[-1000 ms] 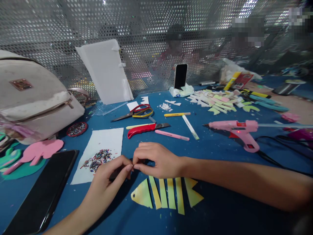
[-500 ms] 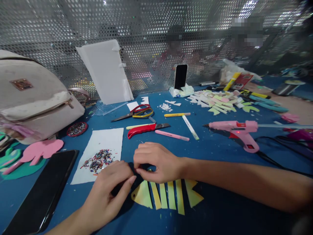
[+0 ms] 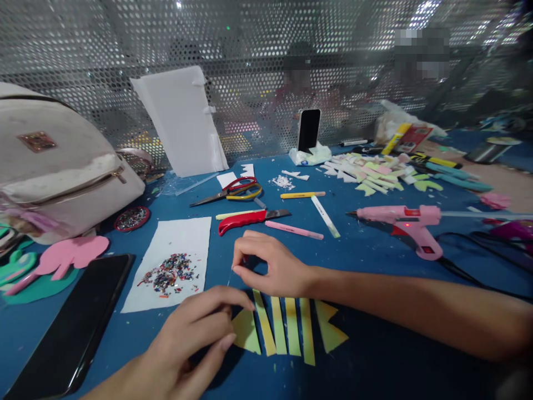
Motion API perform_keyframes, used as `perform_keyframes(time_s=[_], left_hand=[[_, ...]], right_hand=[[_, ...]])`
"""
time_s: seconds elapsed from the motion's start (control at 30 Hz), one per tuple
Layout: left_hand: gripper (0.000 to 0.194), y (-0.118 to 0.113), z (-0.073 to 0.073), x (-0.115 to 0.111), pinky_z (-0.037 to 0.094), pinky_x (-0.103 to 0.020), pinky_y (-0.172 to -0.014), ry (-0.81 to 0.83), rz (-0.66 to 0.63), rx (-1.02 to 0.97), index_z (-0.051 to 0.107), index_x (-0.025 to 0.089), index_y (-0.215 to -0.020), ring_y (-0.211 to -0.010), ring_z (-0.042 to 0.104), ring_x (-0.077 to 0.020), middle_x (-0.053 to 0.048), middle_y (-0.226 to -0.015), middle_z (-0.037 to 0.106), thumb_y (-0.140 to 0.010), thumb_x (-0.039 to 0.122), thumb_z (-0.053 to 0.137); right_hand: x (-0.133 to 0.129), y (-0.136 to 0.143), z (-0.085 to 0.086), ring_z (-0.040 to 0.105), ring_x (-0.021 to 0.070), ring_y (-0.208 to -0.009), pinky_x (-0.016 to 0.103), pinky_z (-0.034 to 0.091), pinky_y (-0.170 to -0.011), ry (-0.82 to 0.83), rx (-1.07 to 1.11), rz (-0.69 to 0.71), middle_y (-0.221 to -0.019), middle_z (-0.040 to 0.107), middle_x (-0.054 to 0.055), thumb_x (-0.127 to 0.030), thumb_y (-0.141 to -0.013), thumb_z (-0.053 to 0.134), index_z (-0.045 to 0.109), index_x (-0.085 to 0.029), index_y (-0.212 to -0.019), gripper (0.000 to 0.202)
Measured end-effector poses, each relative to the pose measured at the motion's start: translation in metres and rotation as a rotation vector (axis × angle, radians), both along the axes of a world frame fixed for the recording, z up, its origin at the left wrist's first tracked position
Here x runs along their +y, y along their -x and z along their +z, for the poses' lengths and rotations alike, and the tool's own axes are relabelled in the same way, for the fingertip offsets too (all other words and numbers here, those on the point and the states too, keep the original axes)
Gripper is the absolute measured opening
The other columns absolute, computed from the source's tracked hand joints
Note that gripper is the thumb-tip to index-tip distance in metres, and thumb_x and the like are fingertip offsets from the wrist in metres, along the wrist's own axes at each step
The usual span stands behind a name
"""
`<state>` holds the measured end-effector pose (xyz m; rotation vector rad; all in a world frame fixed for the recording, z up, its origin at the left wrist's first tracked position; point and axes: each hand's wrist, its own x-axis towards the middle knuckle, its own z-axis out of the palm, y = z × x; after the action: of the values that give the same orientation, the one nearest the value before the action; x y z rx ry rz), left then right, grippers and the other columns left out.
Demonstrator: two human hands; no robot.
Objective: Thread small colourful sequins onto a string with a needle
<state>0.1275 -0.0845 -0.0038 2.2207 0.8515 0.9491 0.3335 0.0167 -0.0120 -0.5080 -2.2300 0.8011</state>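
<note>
**Left hand (image 3: 194, 333) spread at the fish's head piece (image 3: 249, 337), right hand (image 3: 277, 265) pinched above**

The left thumb and forefinger stand apart, with part of the head piece showing between them; whether they touch it I cannot tell. The right thumb and forefinger meet at their tips. A faint strand (image 3: 229, 276) seems to run down from that pinch, too fine to say whether it is clamped.

Just below the right hand lie 4 yellow-green strips (image 3: 293, 333), side by side with narrow gaps, then the notched tail piece (image 3: 330, 335), farthest from the left fingers. Left of the right pinch, beyond the left knuckles, a white sheet (image 3: 179, 236) bears glittery bits (image 3: 170, 274).

The fish pieces look light, thin and fairly soft, likely to bend or slide at a nudge. The slim strips would probably crease if squeezed flat; their long edges look the gentlest hold, and for the head piece, its curved rim.
</note>
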Motion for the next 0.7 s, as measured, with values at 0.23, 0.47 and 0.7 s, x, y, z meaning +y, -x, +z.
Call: perform_keyframes(time_s=[0.23, 0.47, 0.7], left_hand=[[0.028, 0.002, 0.001, 0.012, 0.044, -0.029, -0.081, 0.073, 0.26, 0.013, 0.057, 0.022, -0.076, -0.108, 0.057, -0.024, -0.007, -0.096, 0.061, -0.101, 0.016, 0.045], [0.031, -0.002, -0.004, 0.018, 0.039, -0.025, -0.062, 0.236, 0.161, 0.058, 0.052, 0.02, -0.077, -0.066, 0.052, -0.0135, 0.001, -0.072, 0.055, -0.105, 0.025, 0.042], [0.024, -0.002, -0.003, 0.011, 0.045, -0.027, -0.079, 0.078, 0.179, 0.064, 0.056, 0.021, -0.082, -0.089, 0.056, -0.0165, -0.006, -0.104, 0.055, -0.102, 0.015, 0.044]], right_hand=[[0.0, 0.0, 0.001, 0.048, 0.0137, -0.075, 0.026, 0.038, -0.071, -0.061, 0.035, 0.033, -0.076, 0.057, -0.001, -0.012, -0.087, 0.058, 0.053, -0.019, -0.08, 0.011], [-0.002, 0.001, -0.001, 0.048, 0.0144, -0.075, 0.028, 0.038, -0.071, -0.154, -0.033, 0.12, -0.076, 0.058, 0.0, -0.012, -0.089, 0.055, 0.051, -0.019, -0.078, 0.013], [-0.002, -0.001, 0.001, 0.056, 0.0136, -0.081, 0.025, 0.044, -0.073, 0.054, -0.063, 0.02, -0.091, 0.062, 0.002, -0.014, -0.093, 0.053, 0.059, -0.018, -0.097, 0.009]])
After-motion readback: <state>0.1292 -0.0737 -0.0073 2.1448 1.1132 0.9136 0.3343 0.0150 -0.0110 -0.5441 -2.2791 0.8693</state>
